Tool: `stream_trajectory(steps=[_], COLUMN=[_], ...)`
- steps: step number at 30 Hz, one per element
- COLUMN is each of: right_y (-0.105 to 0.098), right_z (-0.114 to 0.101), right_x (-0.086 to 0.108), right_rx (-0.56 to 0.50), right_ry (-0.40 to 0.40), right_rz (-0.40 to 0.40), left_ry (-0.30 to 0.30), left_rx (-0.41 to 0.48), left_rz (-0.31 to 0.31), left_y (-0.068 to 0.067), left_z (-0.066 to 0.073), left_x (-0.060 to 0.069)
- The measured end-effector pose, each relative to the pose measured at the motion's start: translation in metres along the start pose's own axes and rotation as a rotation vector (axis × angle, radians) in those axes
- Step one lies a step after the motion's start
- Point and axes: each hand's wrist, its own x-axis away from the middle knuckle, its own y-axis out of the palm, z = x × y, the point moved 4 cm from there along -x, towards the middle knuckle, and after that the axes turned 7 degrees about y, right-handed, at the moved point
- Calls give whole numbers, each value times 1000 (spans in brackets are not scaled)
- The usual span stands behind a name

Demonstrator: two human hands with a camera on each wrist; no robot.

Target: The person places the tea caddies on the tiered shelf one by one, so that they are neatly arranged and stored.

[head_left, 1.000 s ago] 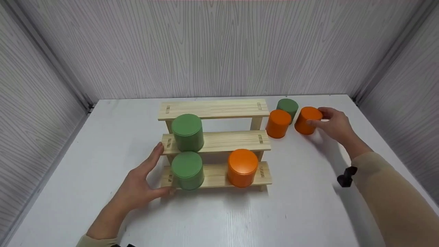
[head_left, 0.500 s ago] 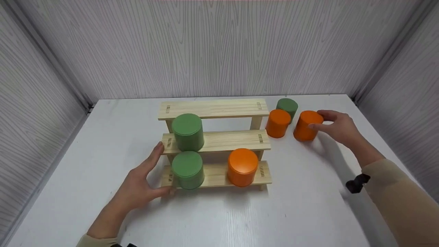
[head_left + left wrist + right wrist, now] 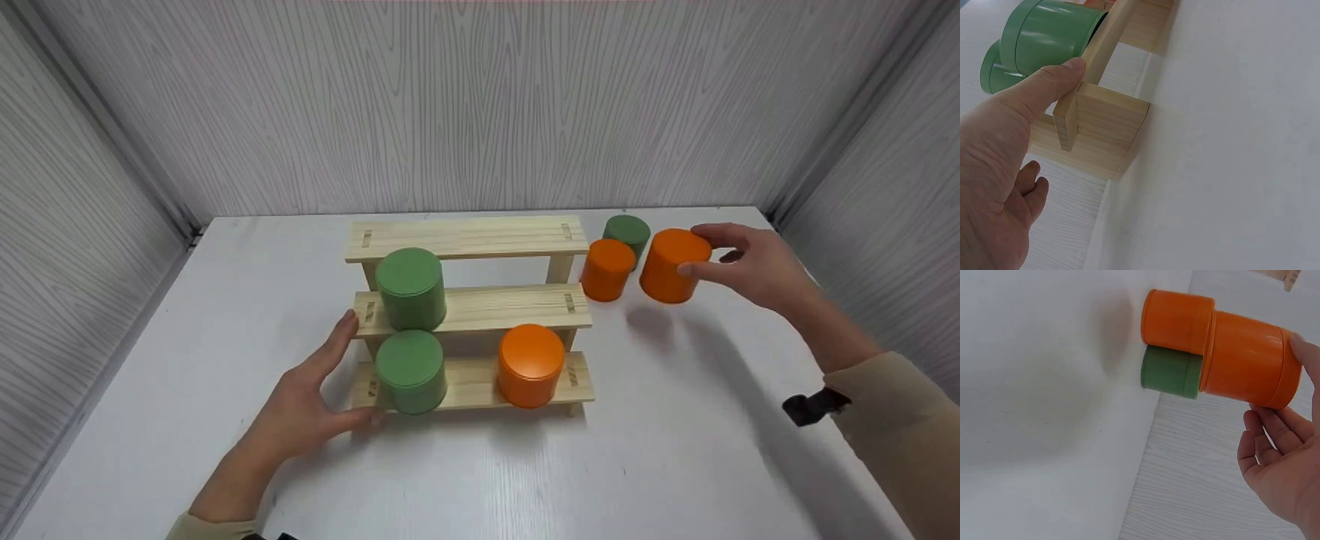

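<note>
Since the earlier frame we have raised the held orange canister [image 3: 671, 271] from the tabletop [image 3: 487, 480], its shadow now lying apart below it; our right hand [image 3: 761, 266] pinches it near the top between thumb and fingers, only as wide as the canister; it hangs just beside the standing orange canister [image 3: 607, 271] and the rear green canister [image 3: 628, 231]; our left hand [image 3: 296, 412] spreads wide at the wooden rack [image 3: 465, 236], thumb touching the lowest shelf's edge, fingers gripping nothing; we judge this the lifting step; the next move calls for a steady pinch and clearance from those neighbours.
</note>
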Motion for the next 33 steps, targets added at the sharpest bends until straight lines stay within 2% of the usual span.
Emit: stream_trajectory(steps=[6,12,18,22,26,33], right_y=[-9,-10,-8,-6,-1,10], right_z=[-30,-59,-84,-96,-106,-121], right_x=[18,35,47,51,51,49], right_rx=[-1,-17,-16,-8,1,-32], right_ry=[-103,-198,-243,-272,-339,-412], right_rz=[58,97,105,103,107,87], left_ry=[-29,-25,-13,-7,-5,-10], left_rx=[-5,-7,-13,-13,-14,-11], left_rz=[-17,-18,-13,-11,-13,-15], left_y=[1,0,-1,-1,-1,0], left_z=[-1,0,1,2,2,0], left_x=[-1,-1,-1,-1,-1,0])
